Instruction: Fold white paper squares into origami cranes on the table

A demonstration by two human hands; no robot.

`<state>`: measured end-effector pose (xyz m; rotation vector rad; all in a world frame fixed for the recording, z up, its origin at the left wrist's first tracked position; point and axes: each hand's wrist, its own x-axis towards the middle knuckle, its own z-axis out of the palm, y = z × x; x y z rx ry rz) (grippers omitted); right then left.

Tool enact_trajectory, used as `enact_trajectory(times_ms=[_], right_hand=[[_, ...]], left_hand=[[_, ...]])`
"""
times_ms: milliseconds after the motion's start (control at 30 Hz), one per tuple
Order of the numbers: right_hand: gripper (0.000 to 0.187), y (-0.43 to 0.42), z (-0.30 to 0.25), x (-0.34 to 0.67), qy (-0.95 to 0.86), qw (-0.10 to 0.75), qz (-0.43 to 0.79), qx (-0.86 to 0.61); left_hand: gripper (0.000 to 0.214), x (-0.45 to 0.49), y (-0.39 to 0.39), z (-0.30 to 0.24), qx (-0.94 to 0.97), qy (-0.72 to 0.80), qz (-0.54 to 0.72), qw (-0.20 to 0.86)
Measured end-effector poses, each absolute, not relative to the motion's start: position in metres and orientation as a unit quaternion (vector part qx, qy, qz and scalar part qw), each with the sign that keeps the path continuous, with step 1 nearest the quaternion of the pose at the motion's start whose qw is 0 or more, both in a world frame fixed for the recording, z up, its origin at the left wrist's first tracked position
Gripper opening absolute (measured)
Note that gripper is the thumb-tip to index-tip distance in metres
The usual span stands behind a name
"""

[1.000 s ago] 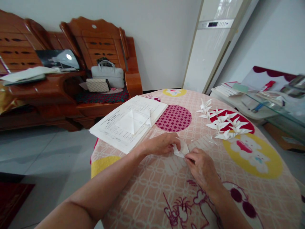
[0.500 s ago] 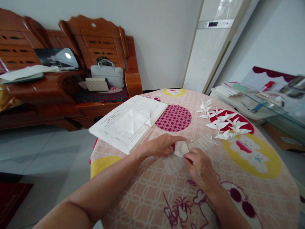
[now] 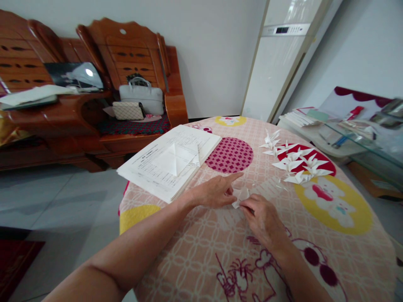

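1. Two bare hands of yours are over the flowery tablecloth [image 3: 189,251], just to the near right of the stack of printed sheets [image 3: 143,170].
2. Your right hand [image 3: 263,216], the one farther from the stack, pinches the edge of a small folded white paper [image 3: 242,195].
3. That little paper is near the stack, to its right, between your two hands.
4. Your left hand [image 3: 216,192] is nearer the stack. Its pointer finger sticks out straight and the other fingers curl in by the paper. You cannot tell from here if they grip it.
5. On top of the stack lies a creased white sheet [image 3: 176,159].
6. Well to the right of the stack, you have a bunch of white origami cranes [image 3: 288,165].
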<state>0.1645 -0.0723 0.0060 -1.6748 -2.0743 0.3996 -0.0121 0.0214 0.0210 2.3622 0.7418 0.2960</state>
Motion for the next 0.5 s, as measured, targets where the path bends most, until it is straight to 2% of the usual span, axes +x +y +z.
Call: enact_trajectory(times_ms=[133, 333, 500], right_hand=[[0.019, -0.071, 0.003, 0.163, -0.752, 0.238, 0.137, -0.599], [0.019, -0.069, 0.003, 0.162, -0.753, 0.237, 0.139, -0.598], [0.021, -0.067, 0.003, 0.161, -0.745, 0.234, 0.143, -0.608]], left_hand=[[0.078, -0.010, 0.018, 0.023, 0.885, 0.309, 0.119, 0.327], [0.068, -0.001, 0.012, 0.021, 0.883, 0.368, 0.134, 0.259], [0.068, 0.002, 0.012, 0.018, 0.879, 0.382, 0.131, 0.253]])
